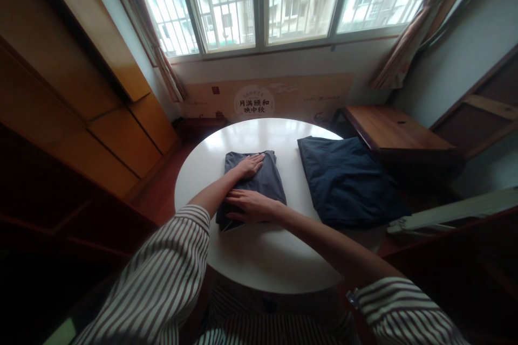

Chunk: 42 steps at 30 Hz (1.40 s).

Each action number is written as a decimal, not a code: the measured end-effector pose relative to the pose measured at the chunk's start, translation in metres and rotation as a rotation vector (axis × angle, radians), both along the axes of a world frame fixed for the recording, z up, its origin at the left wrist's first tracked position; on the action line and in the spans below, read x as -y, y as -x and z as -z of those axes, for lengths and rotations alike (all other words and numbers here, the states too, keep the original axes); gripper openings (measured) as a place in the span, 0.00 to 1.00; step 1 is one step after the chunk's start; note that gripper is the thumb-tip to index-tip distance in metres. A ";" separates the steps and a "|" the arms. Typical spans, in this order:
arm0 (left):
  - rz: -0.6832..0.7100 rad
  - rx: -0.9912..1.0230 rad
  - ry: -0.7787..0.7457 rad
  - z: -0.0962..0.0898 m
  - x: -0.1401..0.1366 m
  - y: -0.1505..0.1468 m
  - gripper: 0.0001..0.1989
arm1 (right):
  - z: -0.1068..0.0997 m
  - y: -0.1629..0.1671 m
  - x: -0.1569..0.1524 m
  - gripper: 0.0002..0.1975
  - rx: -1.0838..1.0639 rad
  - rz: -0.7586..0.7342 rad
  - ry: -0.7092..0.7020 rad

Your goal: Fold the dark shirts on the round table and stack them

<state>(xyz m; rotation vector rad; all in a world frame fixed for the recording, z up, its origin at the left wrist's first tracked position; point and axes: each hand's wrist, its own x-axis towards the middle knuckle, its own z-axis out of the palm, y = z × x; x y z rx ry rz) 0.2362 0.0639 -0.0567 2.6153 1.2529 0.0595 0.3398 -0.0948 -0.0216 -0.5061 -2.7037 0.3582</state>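
Folded grey garment [269, 183] lies on the round white counter [198, 172], with white surface between it and the left edge; a strip separates it from the dark blue garment [348, 183], which, as far as the shadow shows, overhangs the right edge. The left hand [250, 166] rests open and flat on the grey garment's far part, the right hand [253, 206] open, palm down, across its near part.
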 end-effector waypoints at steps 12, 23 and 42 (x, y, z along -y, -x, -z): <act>-0.075 -0.028 -0.002 -0.006 -0.011 -0.003 0.27 | 0.033 0.014 0.024 0.35 0.057 -0.038 0.081; -0.447 0.010 -0.125 -0.010 0.074 0.040 0.26 | -0.007 0.001 -0.030 0.21 0.147 0.799 0.164; 0.107 0.034 -0.221 -0.005 0.204 0.059 0.26 | 0.034 -0.034 -0.146 0.31 0.236 1.109 0.252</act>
